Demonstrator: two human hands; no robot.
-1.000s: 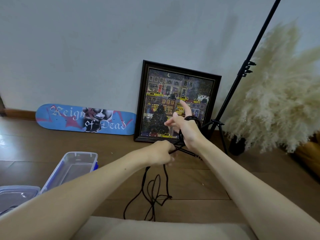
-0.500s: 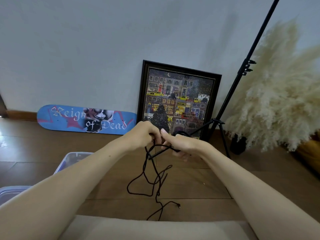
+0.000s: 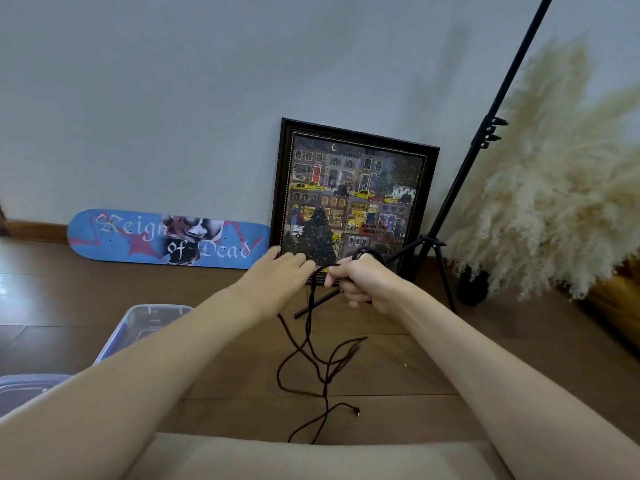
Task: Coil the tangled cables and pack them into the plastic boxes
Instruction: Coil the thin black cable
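A thin black cable hangs in loose loops from my hands down to the wooden floor, its plug end lying near my lap. My right hand grips a small coil of the cable, with turns wrapped over the back of the hand. Just to its left, my left hand has its fingers stretched forward and touches the cable where it drops away. Two clear plastic boxes sit at the left: one partly hidden behind my left forearm, another at the frame's edge.
A framed picture leans on the wall straight ahead. A blue skateboard deck lies along the skirting at left. A black tripod stand and pampas grass fill the right side. A beige cushion is under my arms.
My hands dropped a little and moved rightward. The left hand's fingers went from a pinch to stretched out. The hanging cable swung and its loops shifted on the floor.
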